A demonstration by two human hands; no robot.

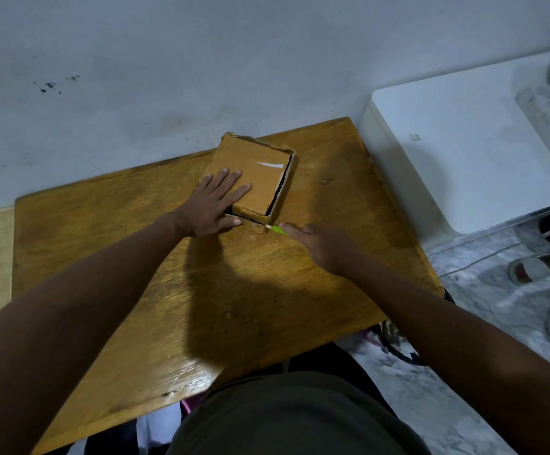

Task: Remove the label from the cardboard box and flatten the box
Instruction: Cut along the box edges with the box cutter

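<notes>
A small flat cardboard box [260,172] wrapped in shiny brown tape lies near the far edge of the wooden table [136,257]. Its right and near edges show dark slits. My left hand [216,203] presses flat on the box's near-left part, fingers spread, thumb on the table by the near edge. My right hand [319,241] grips a green-handled cutter [277,228]; its blade tip touches the box's near right corner. No label is visible on the top face.
A white appliance [464,149] stands to the right of the table, with objects on its far right end. The grey wall runs just behind the box. White sandals [529,269] lie on the marble floor to the right.
</notes>
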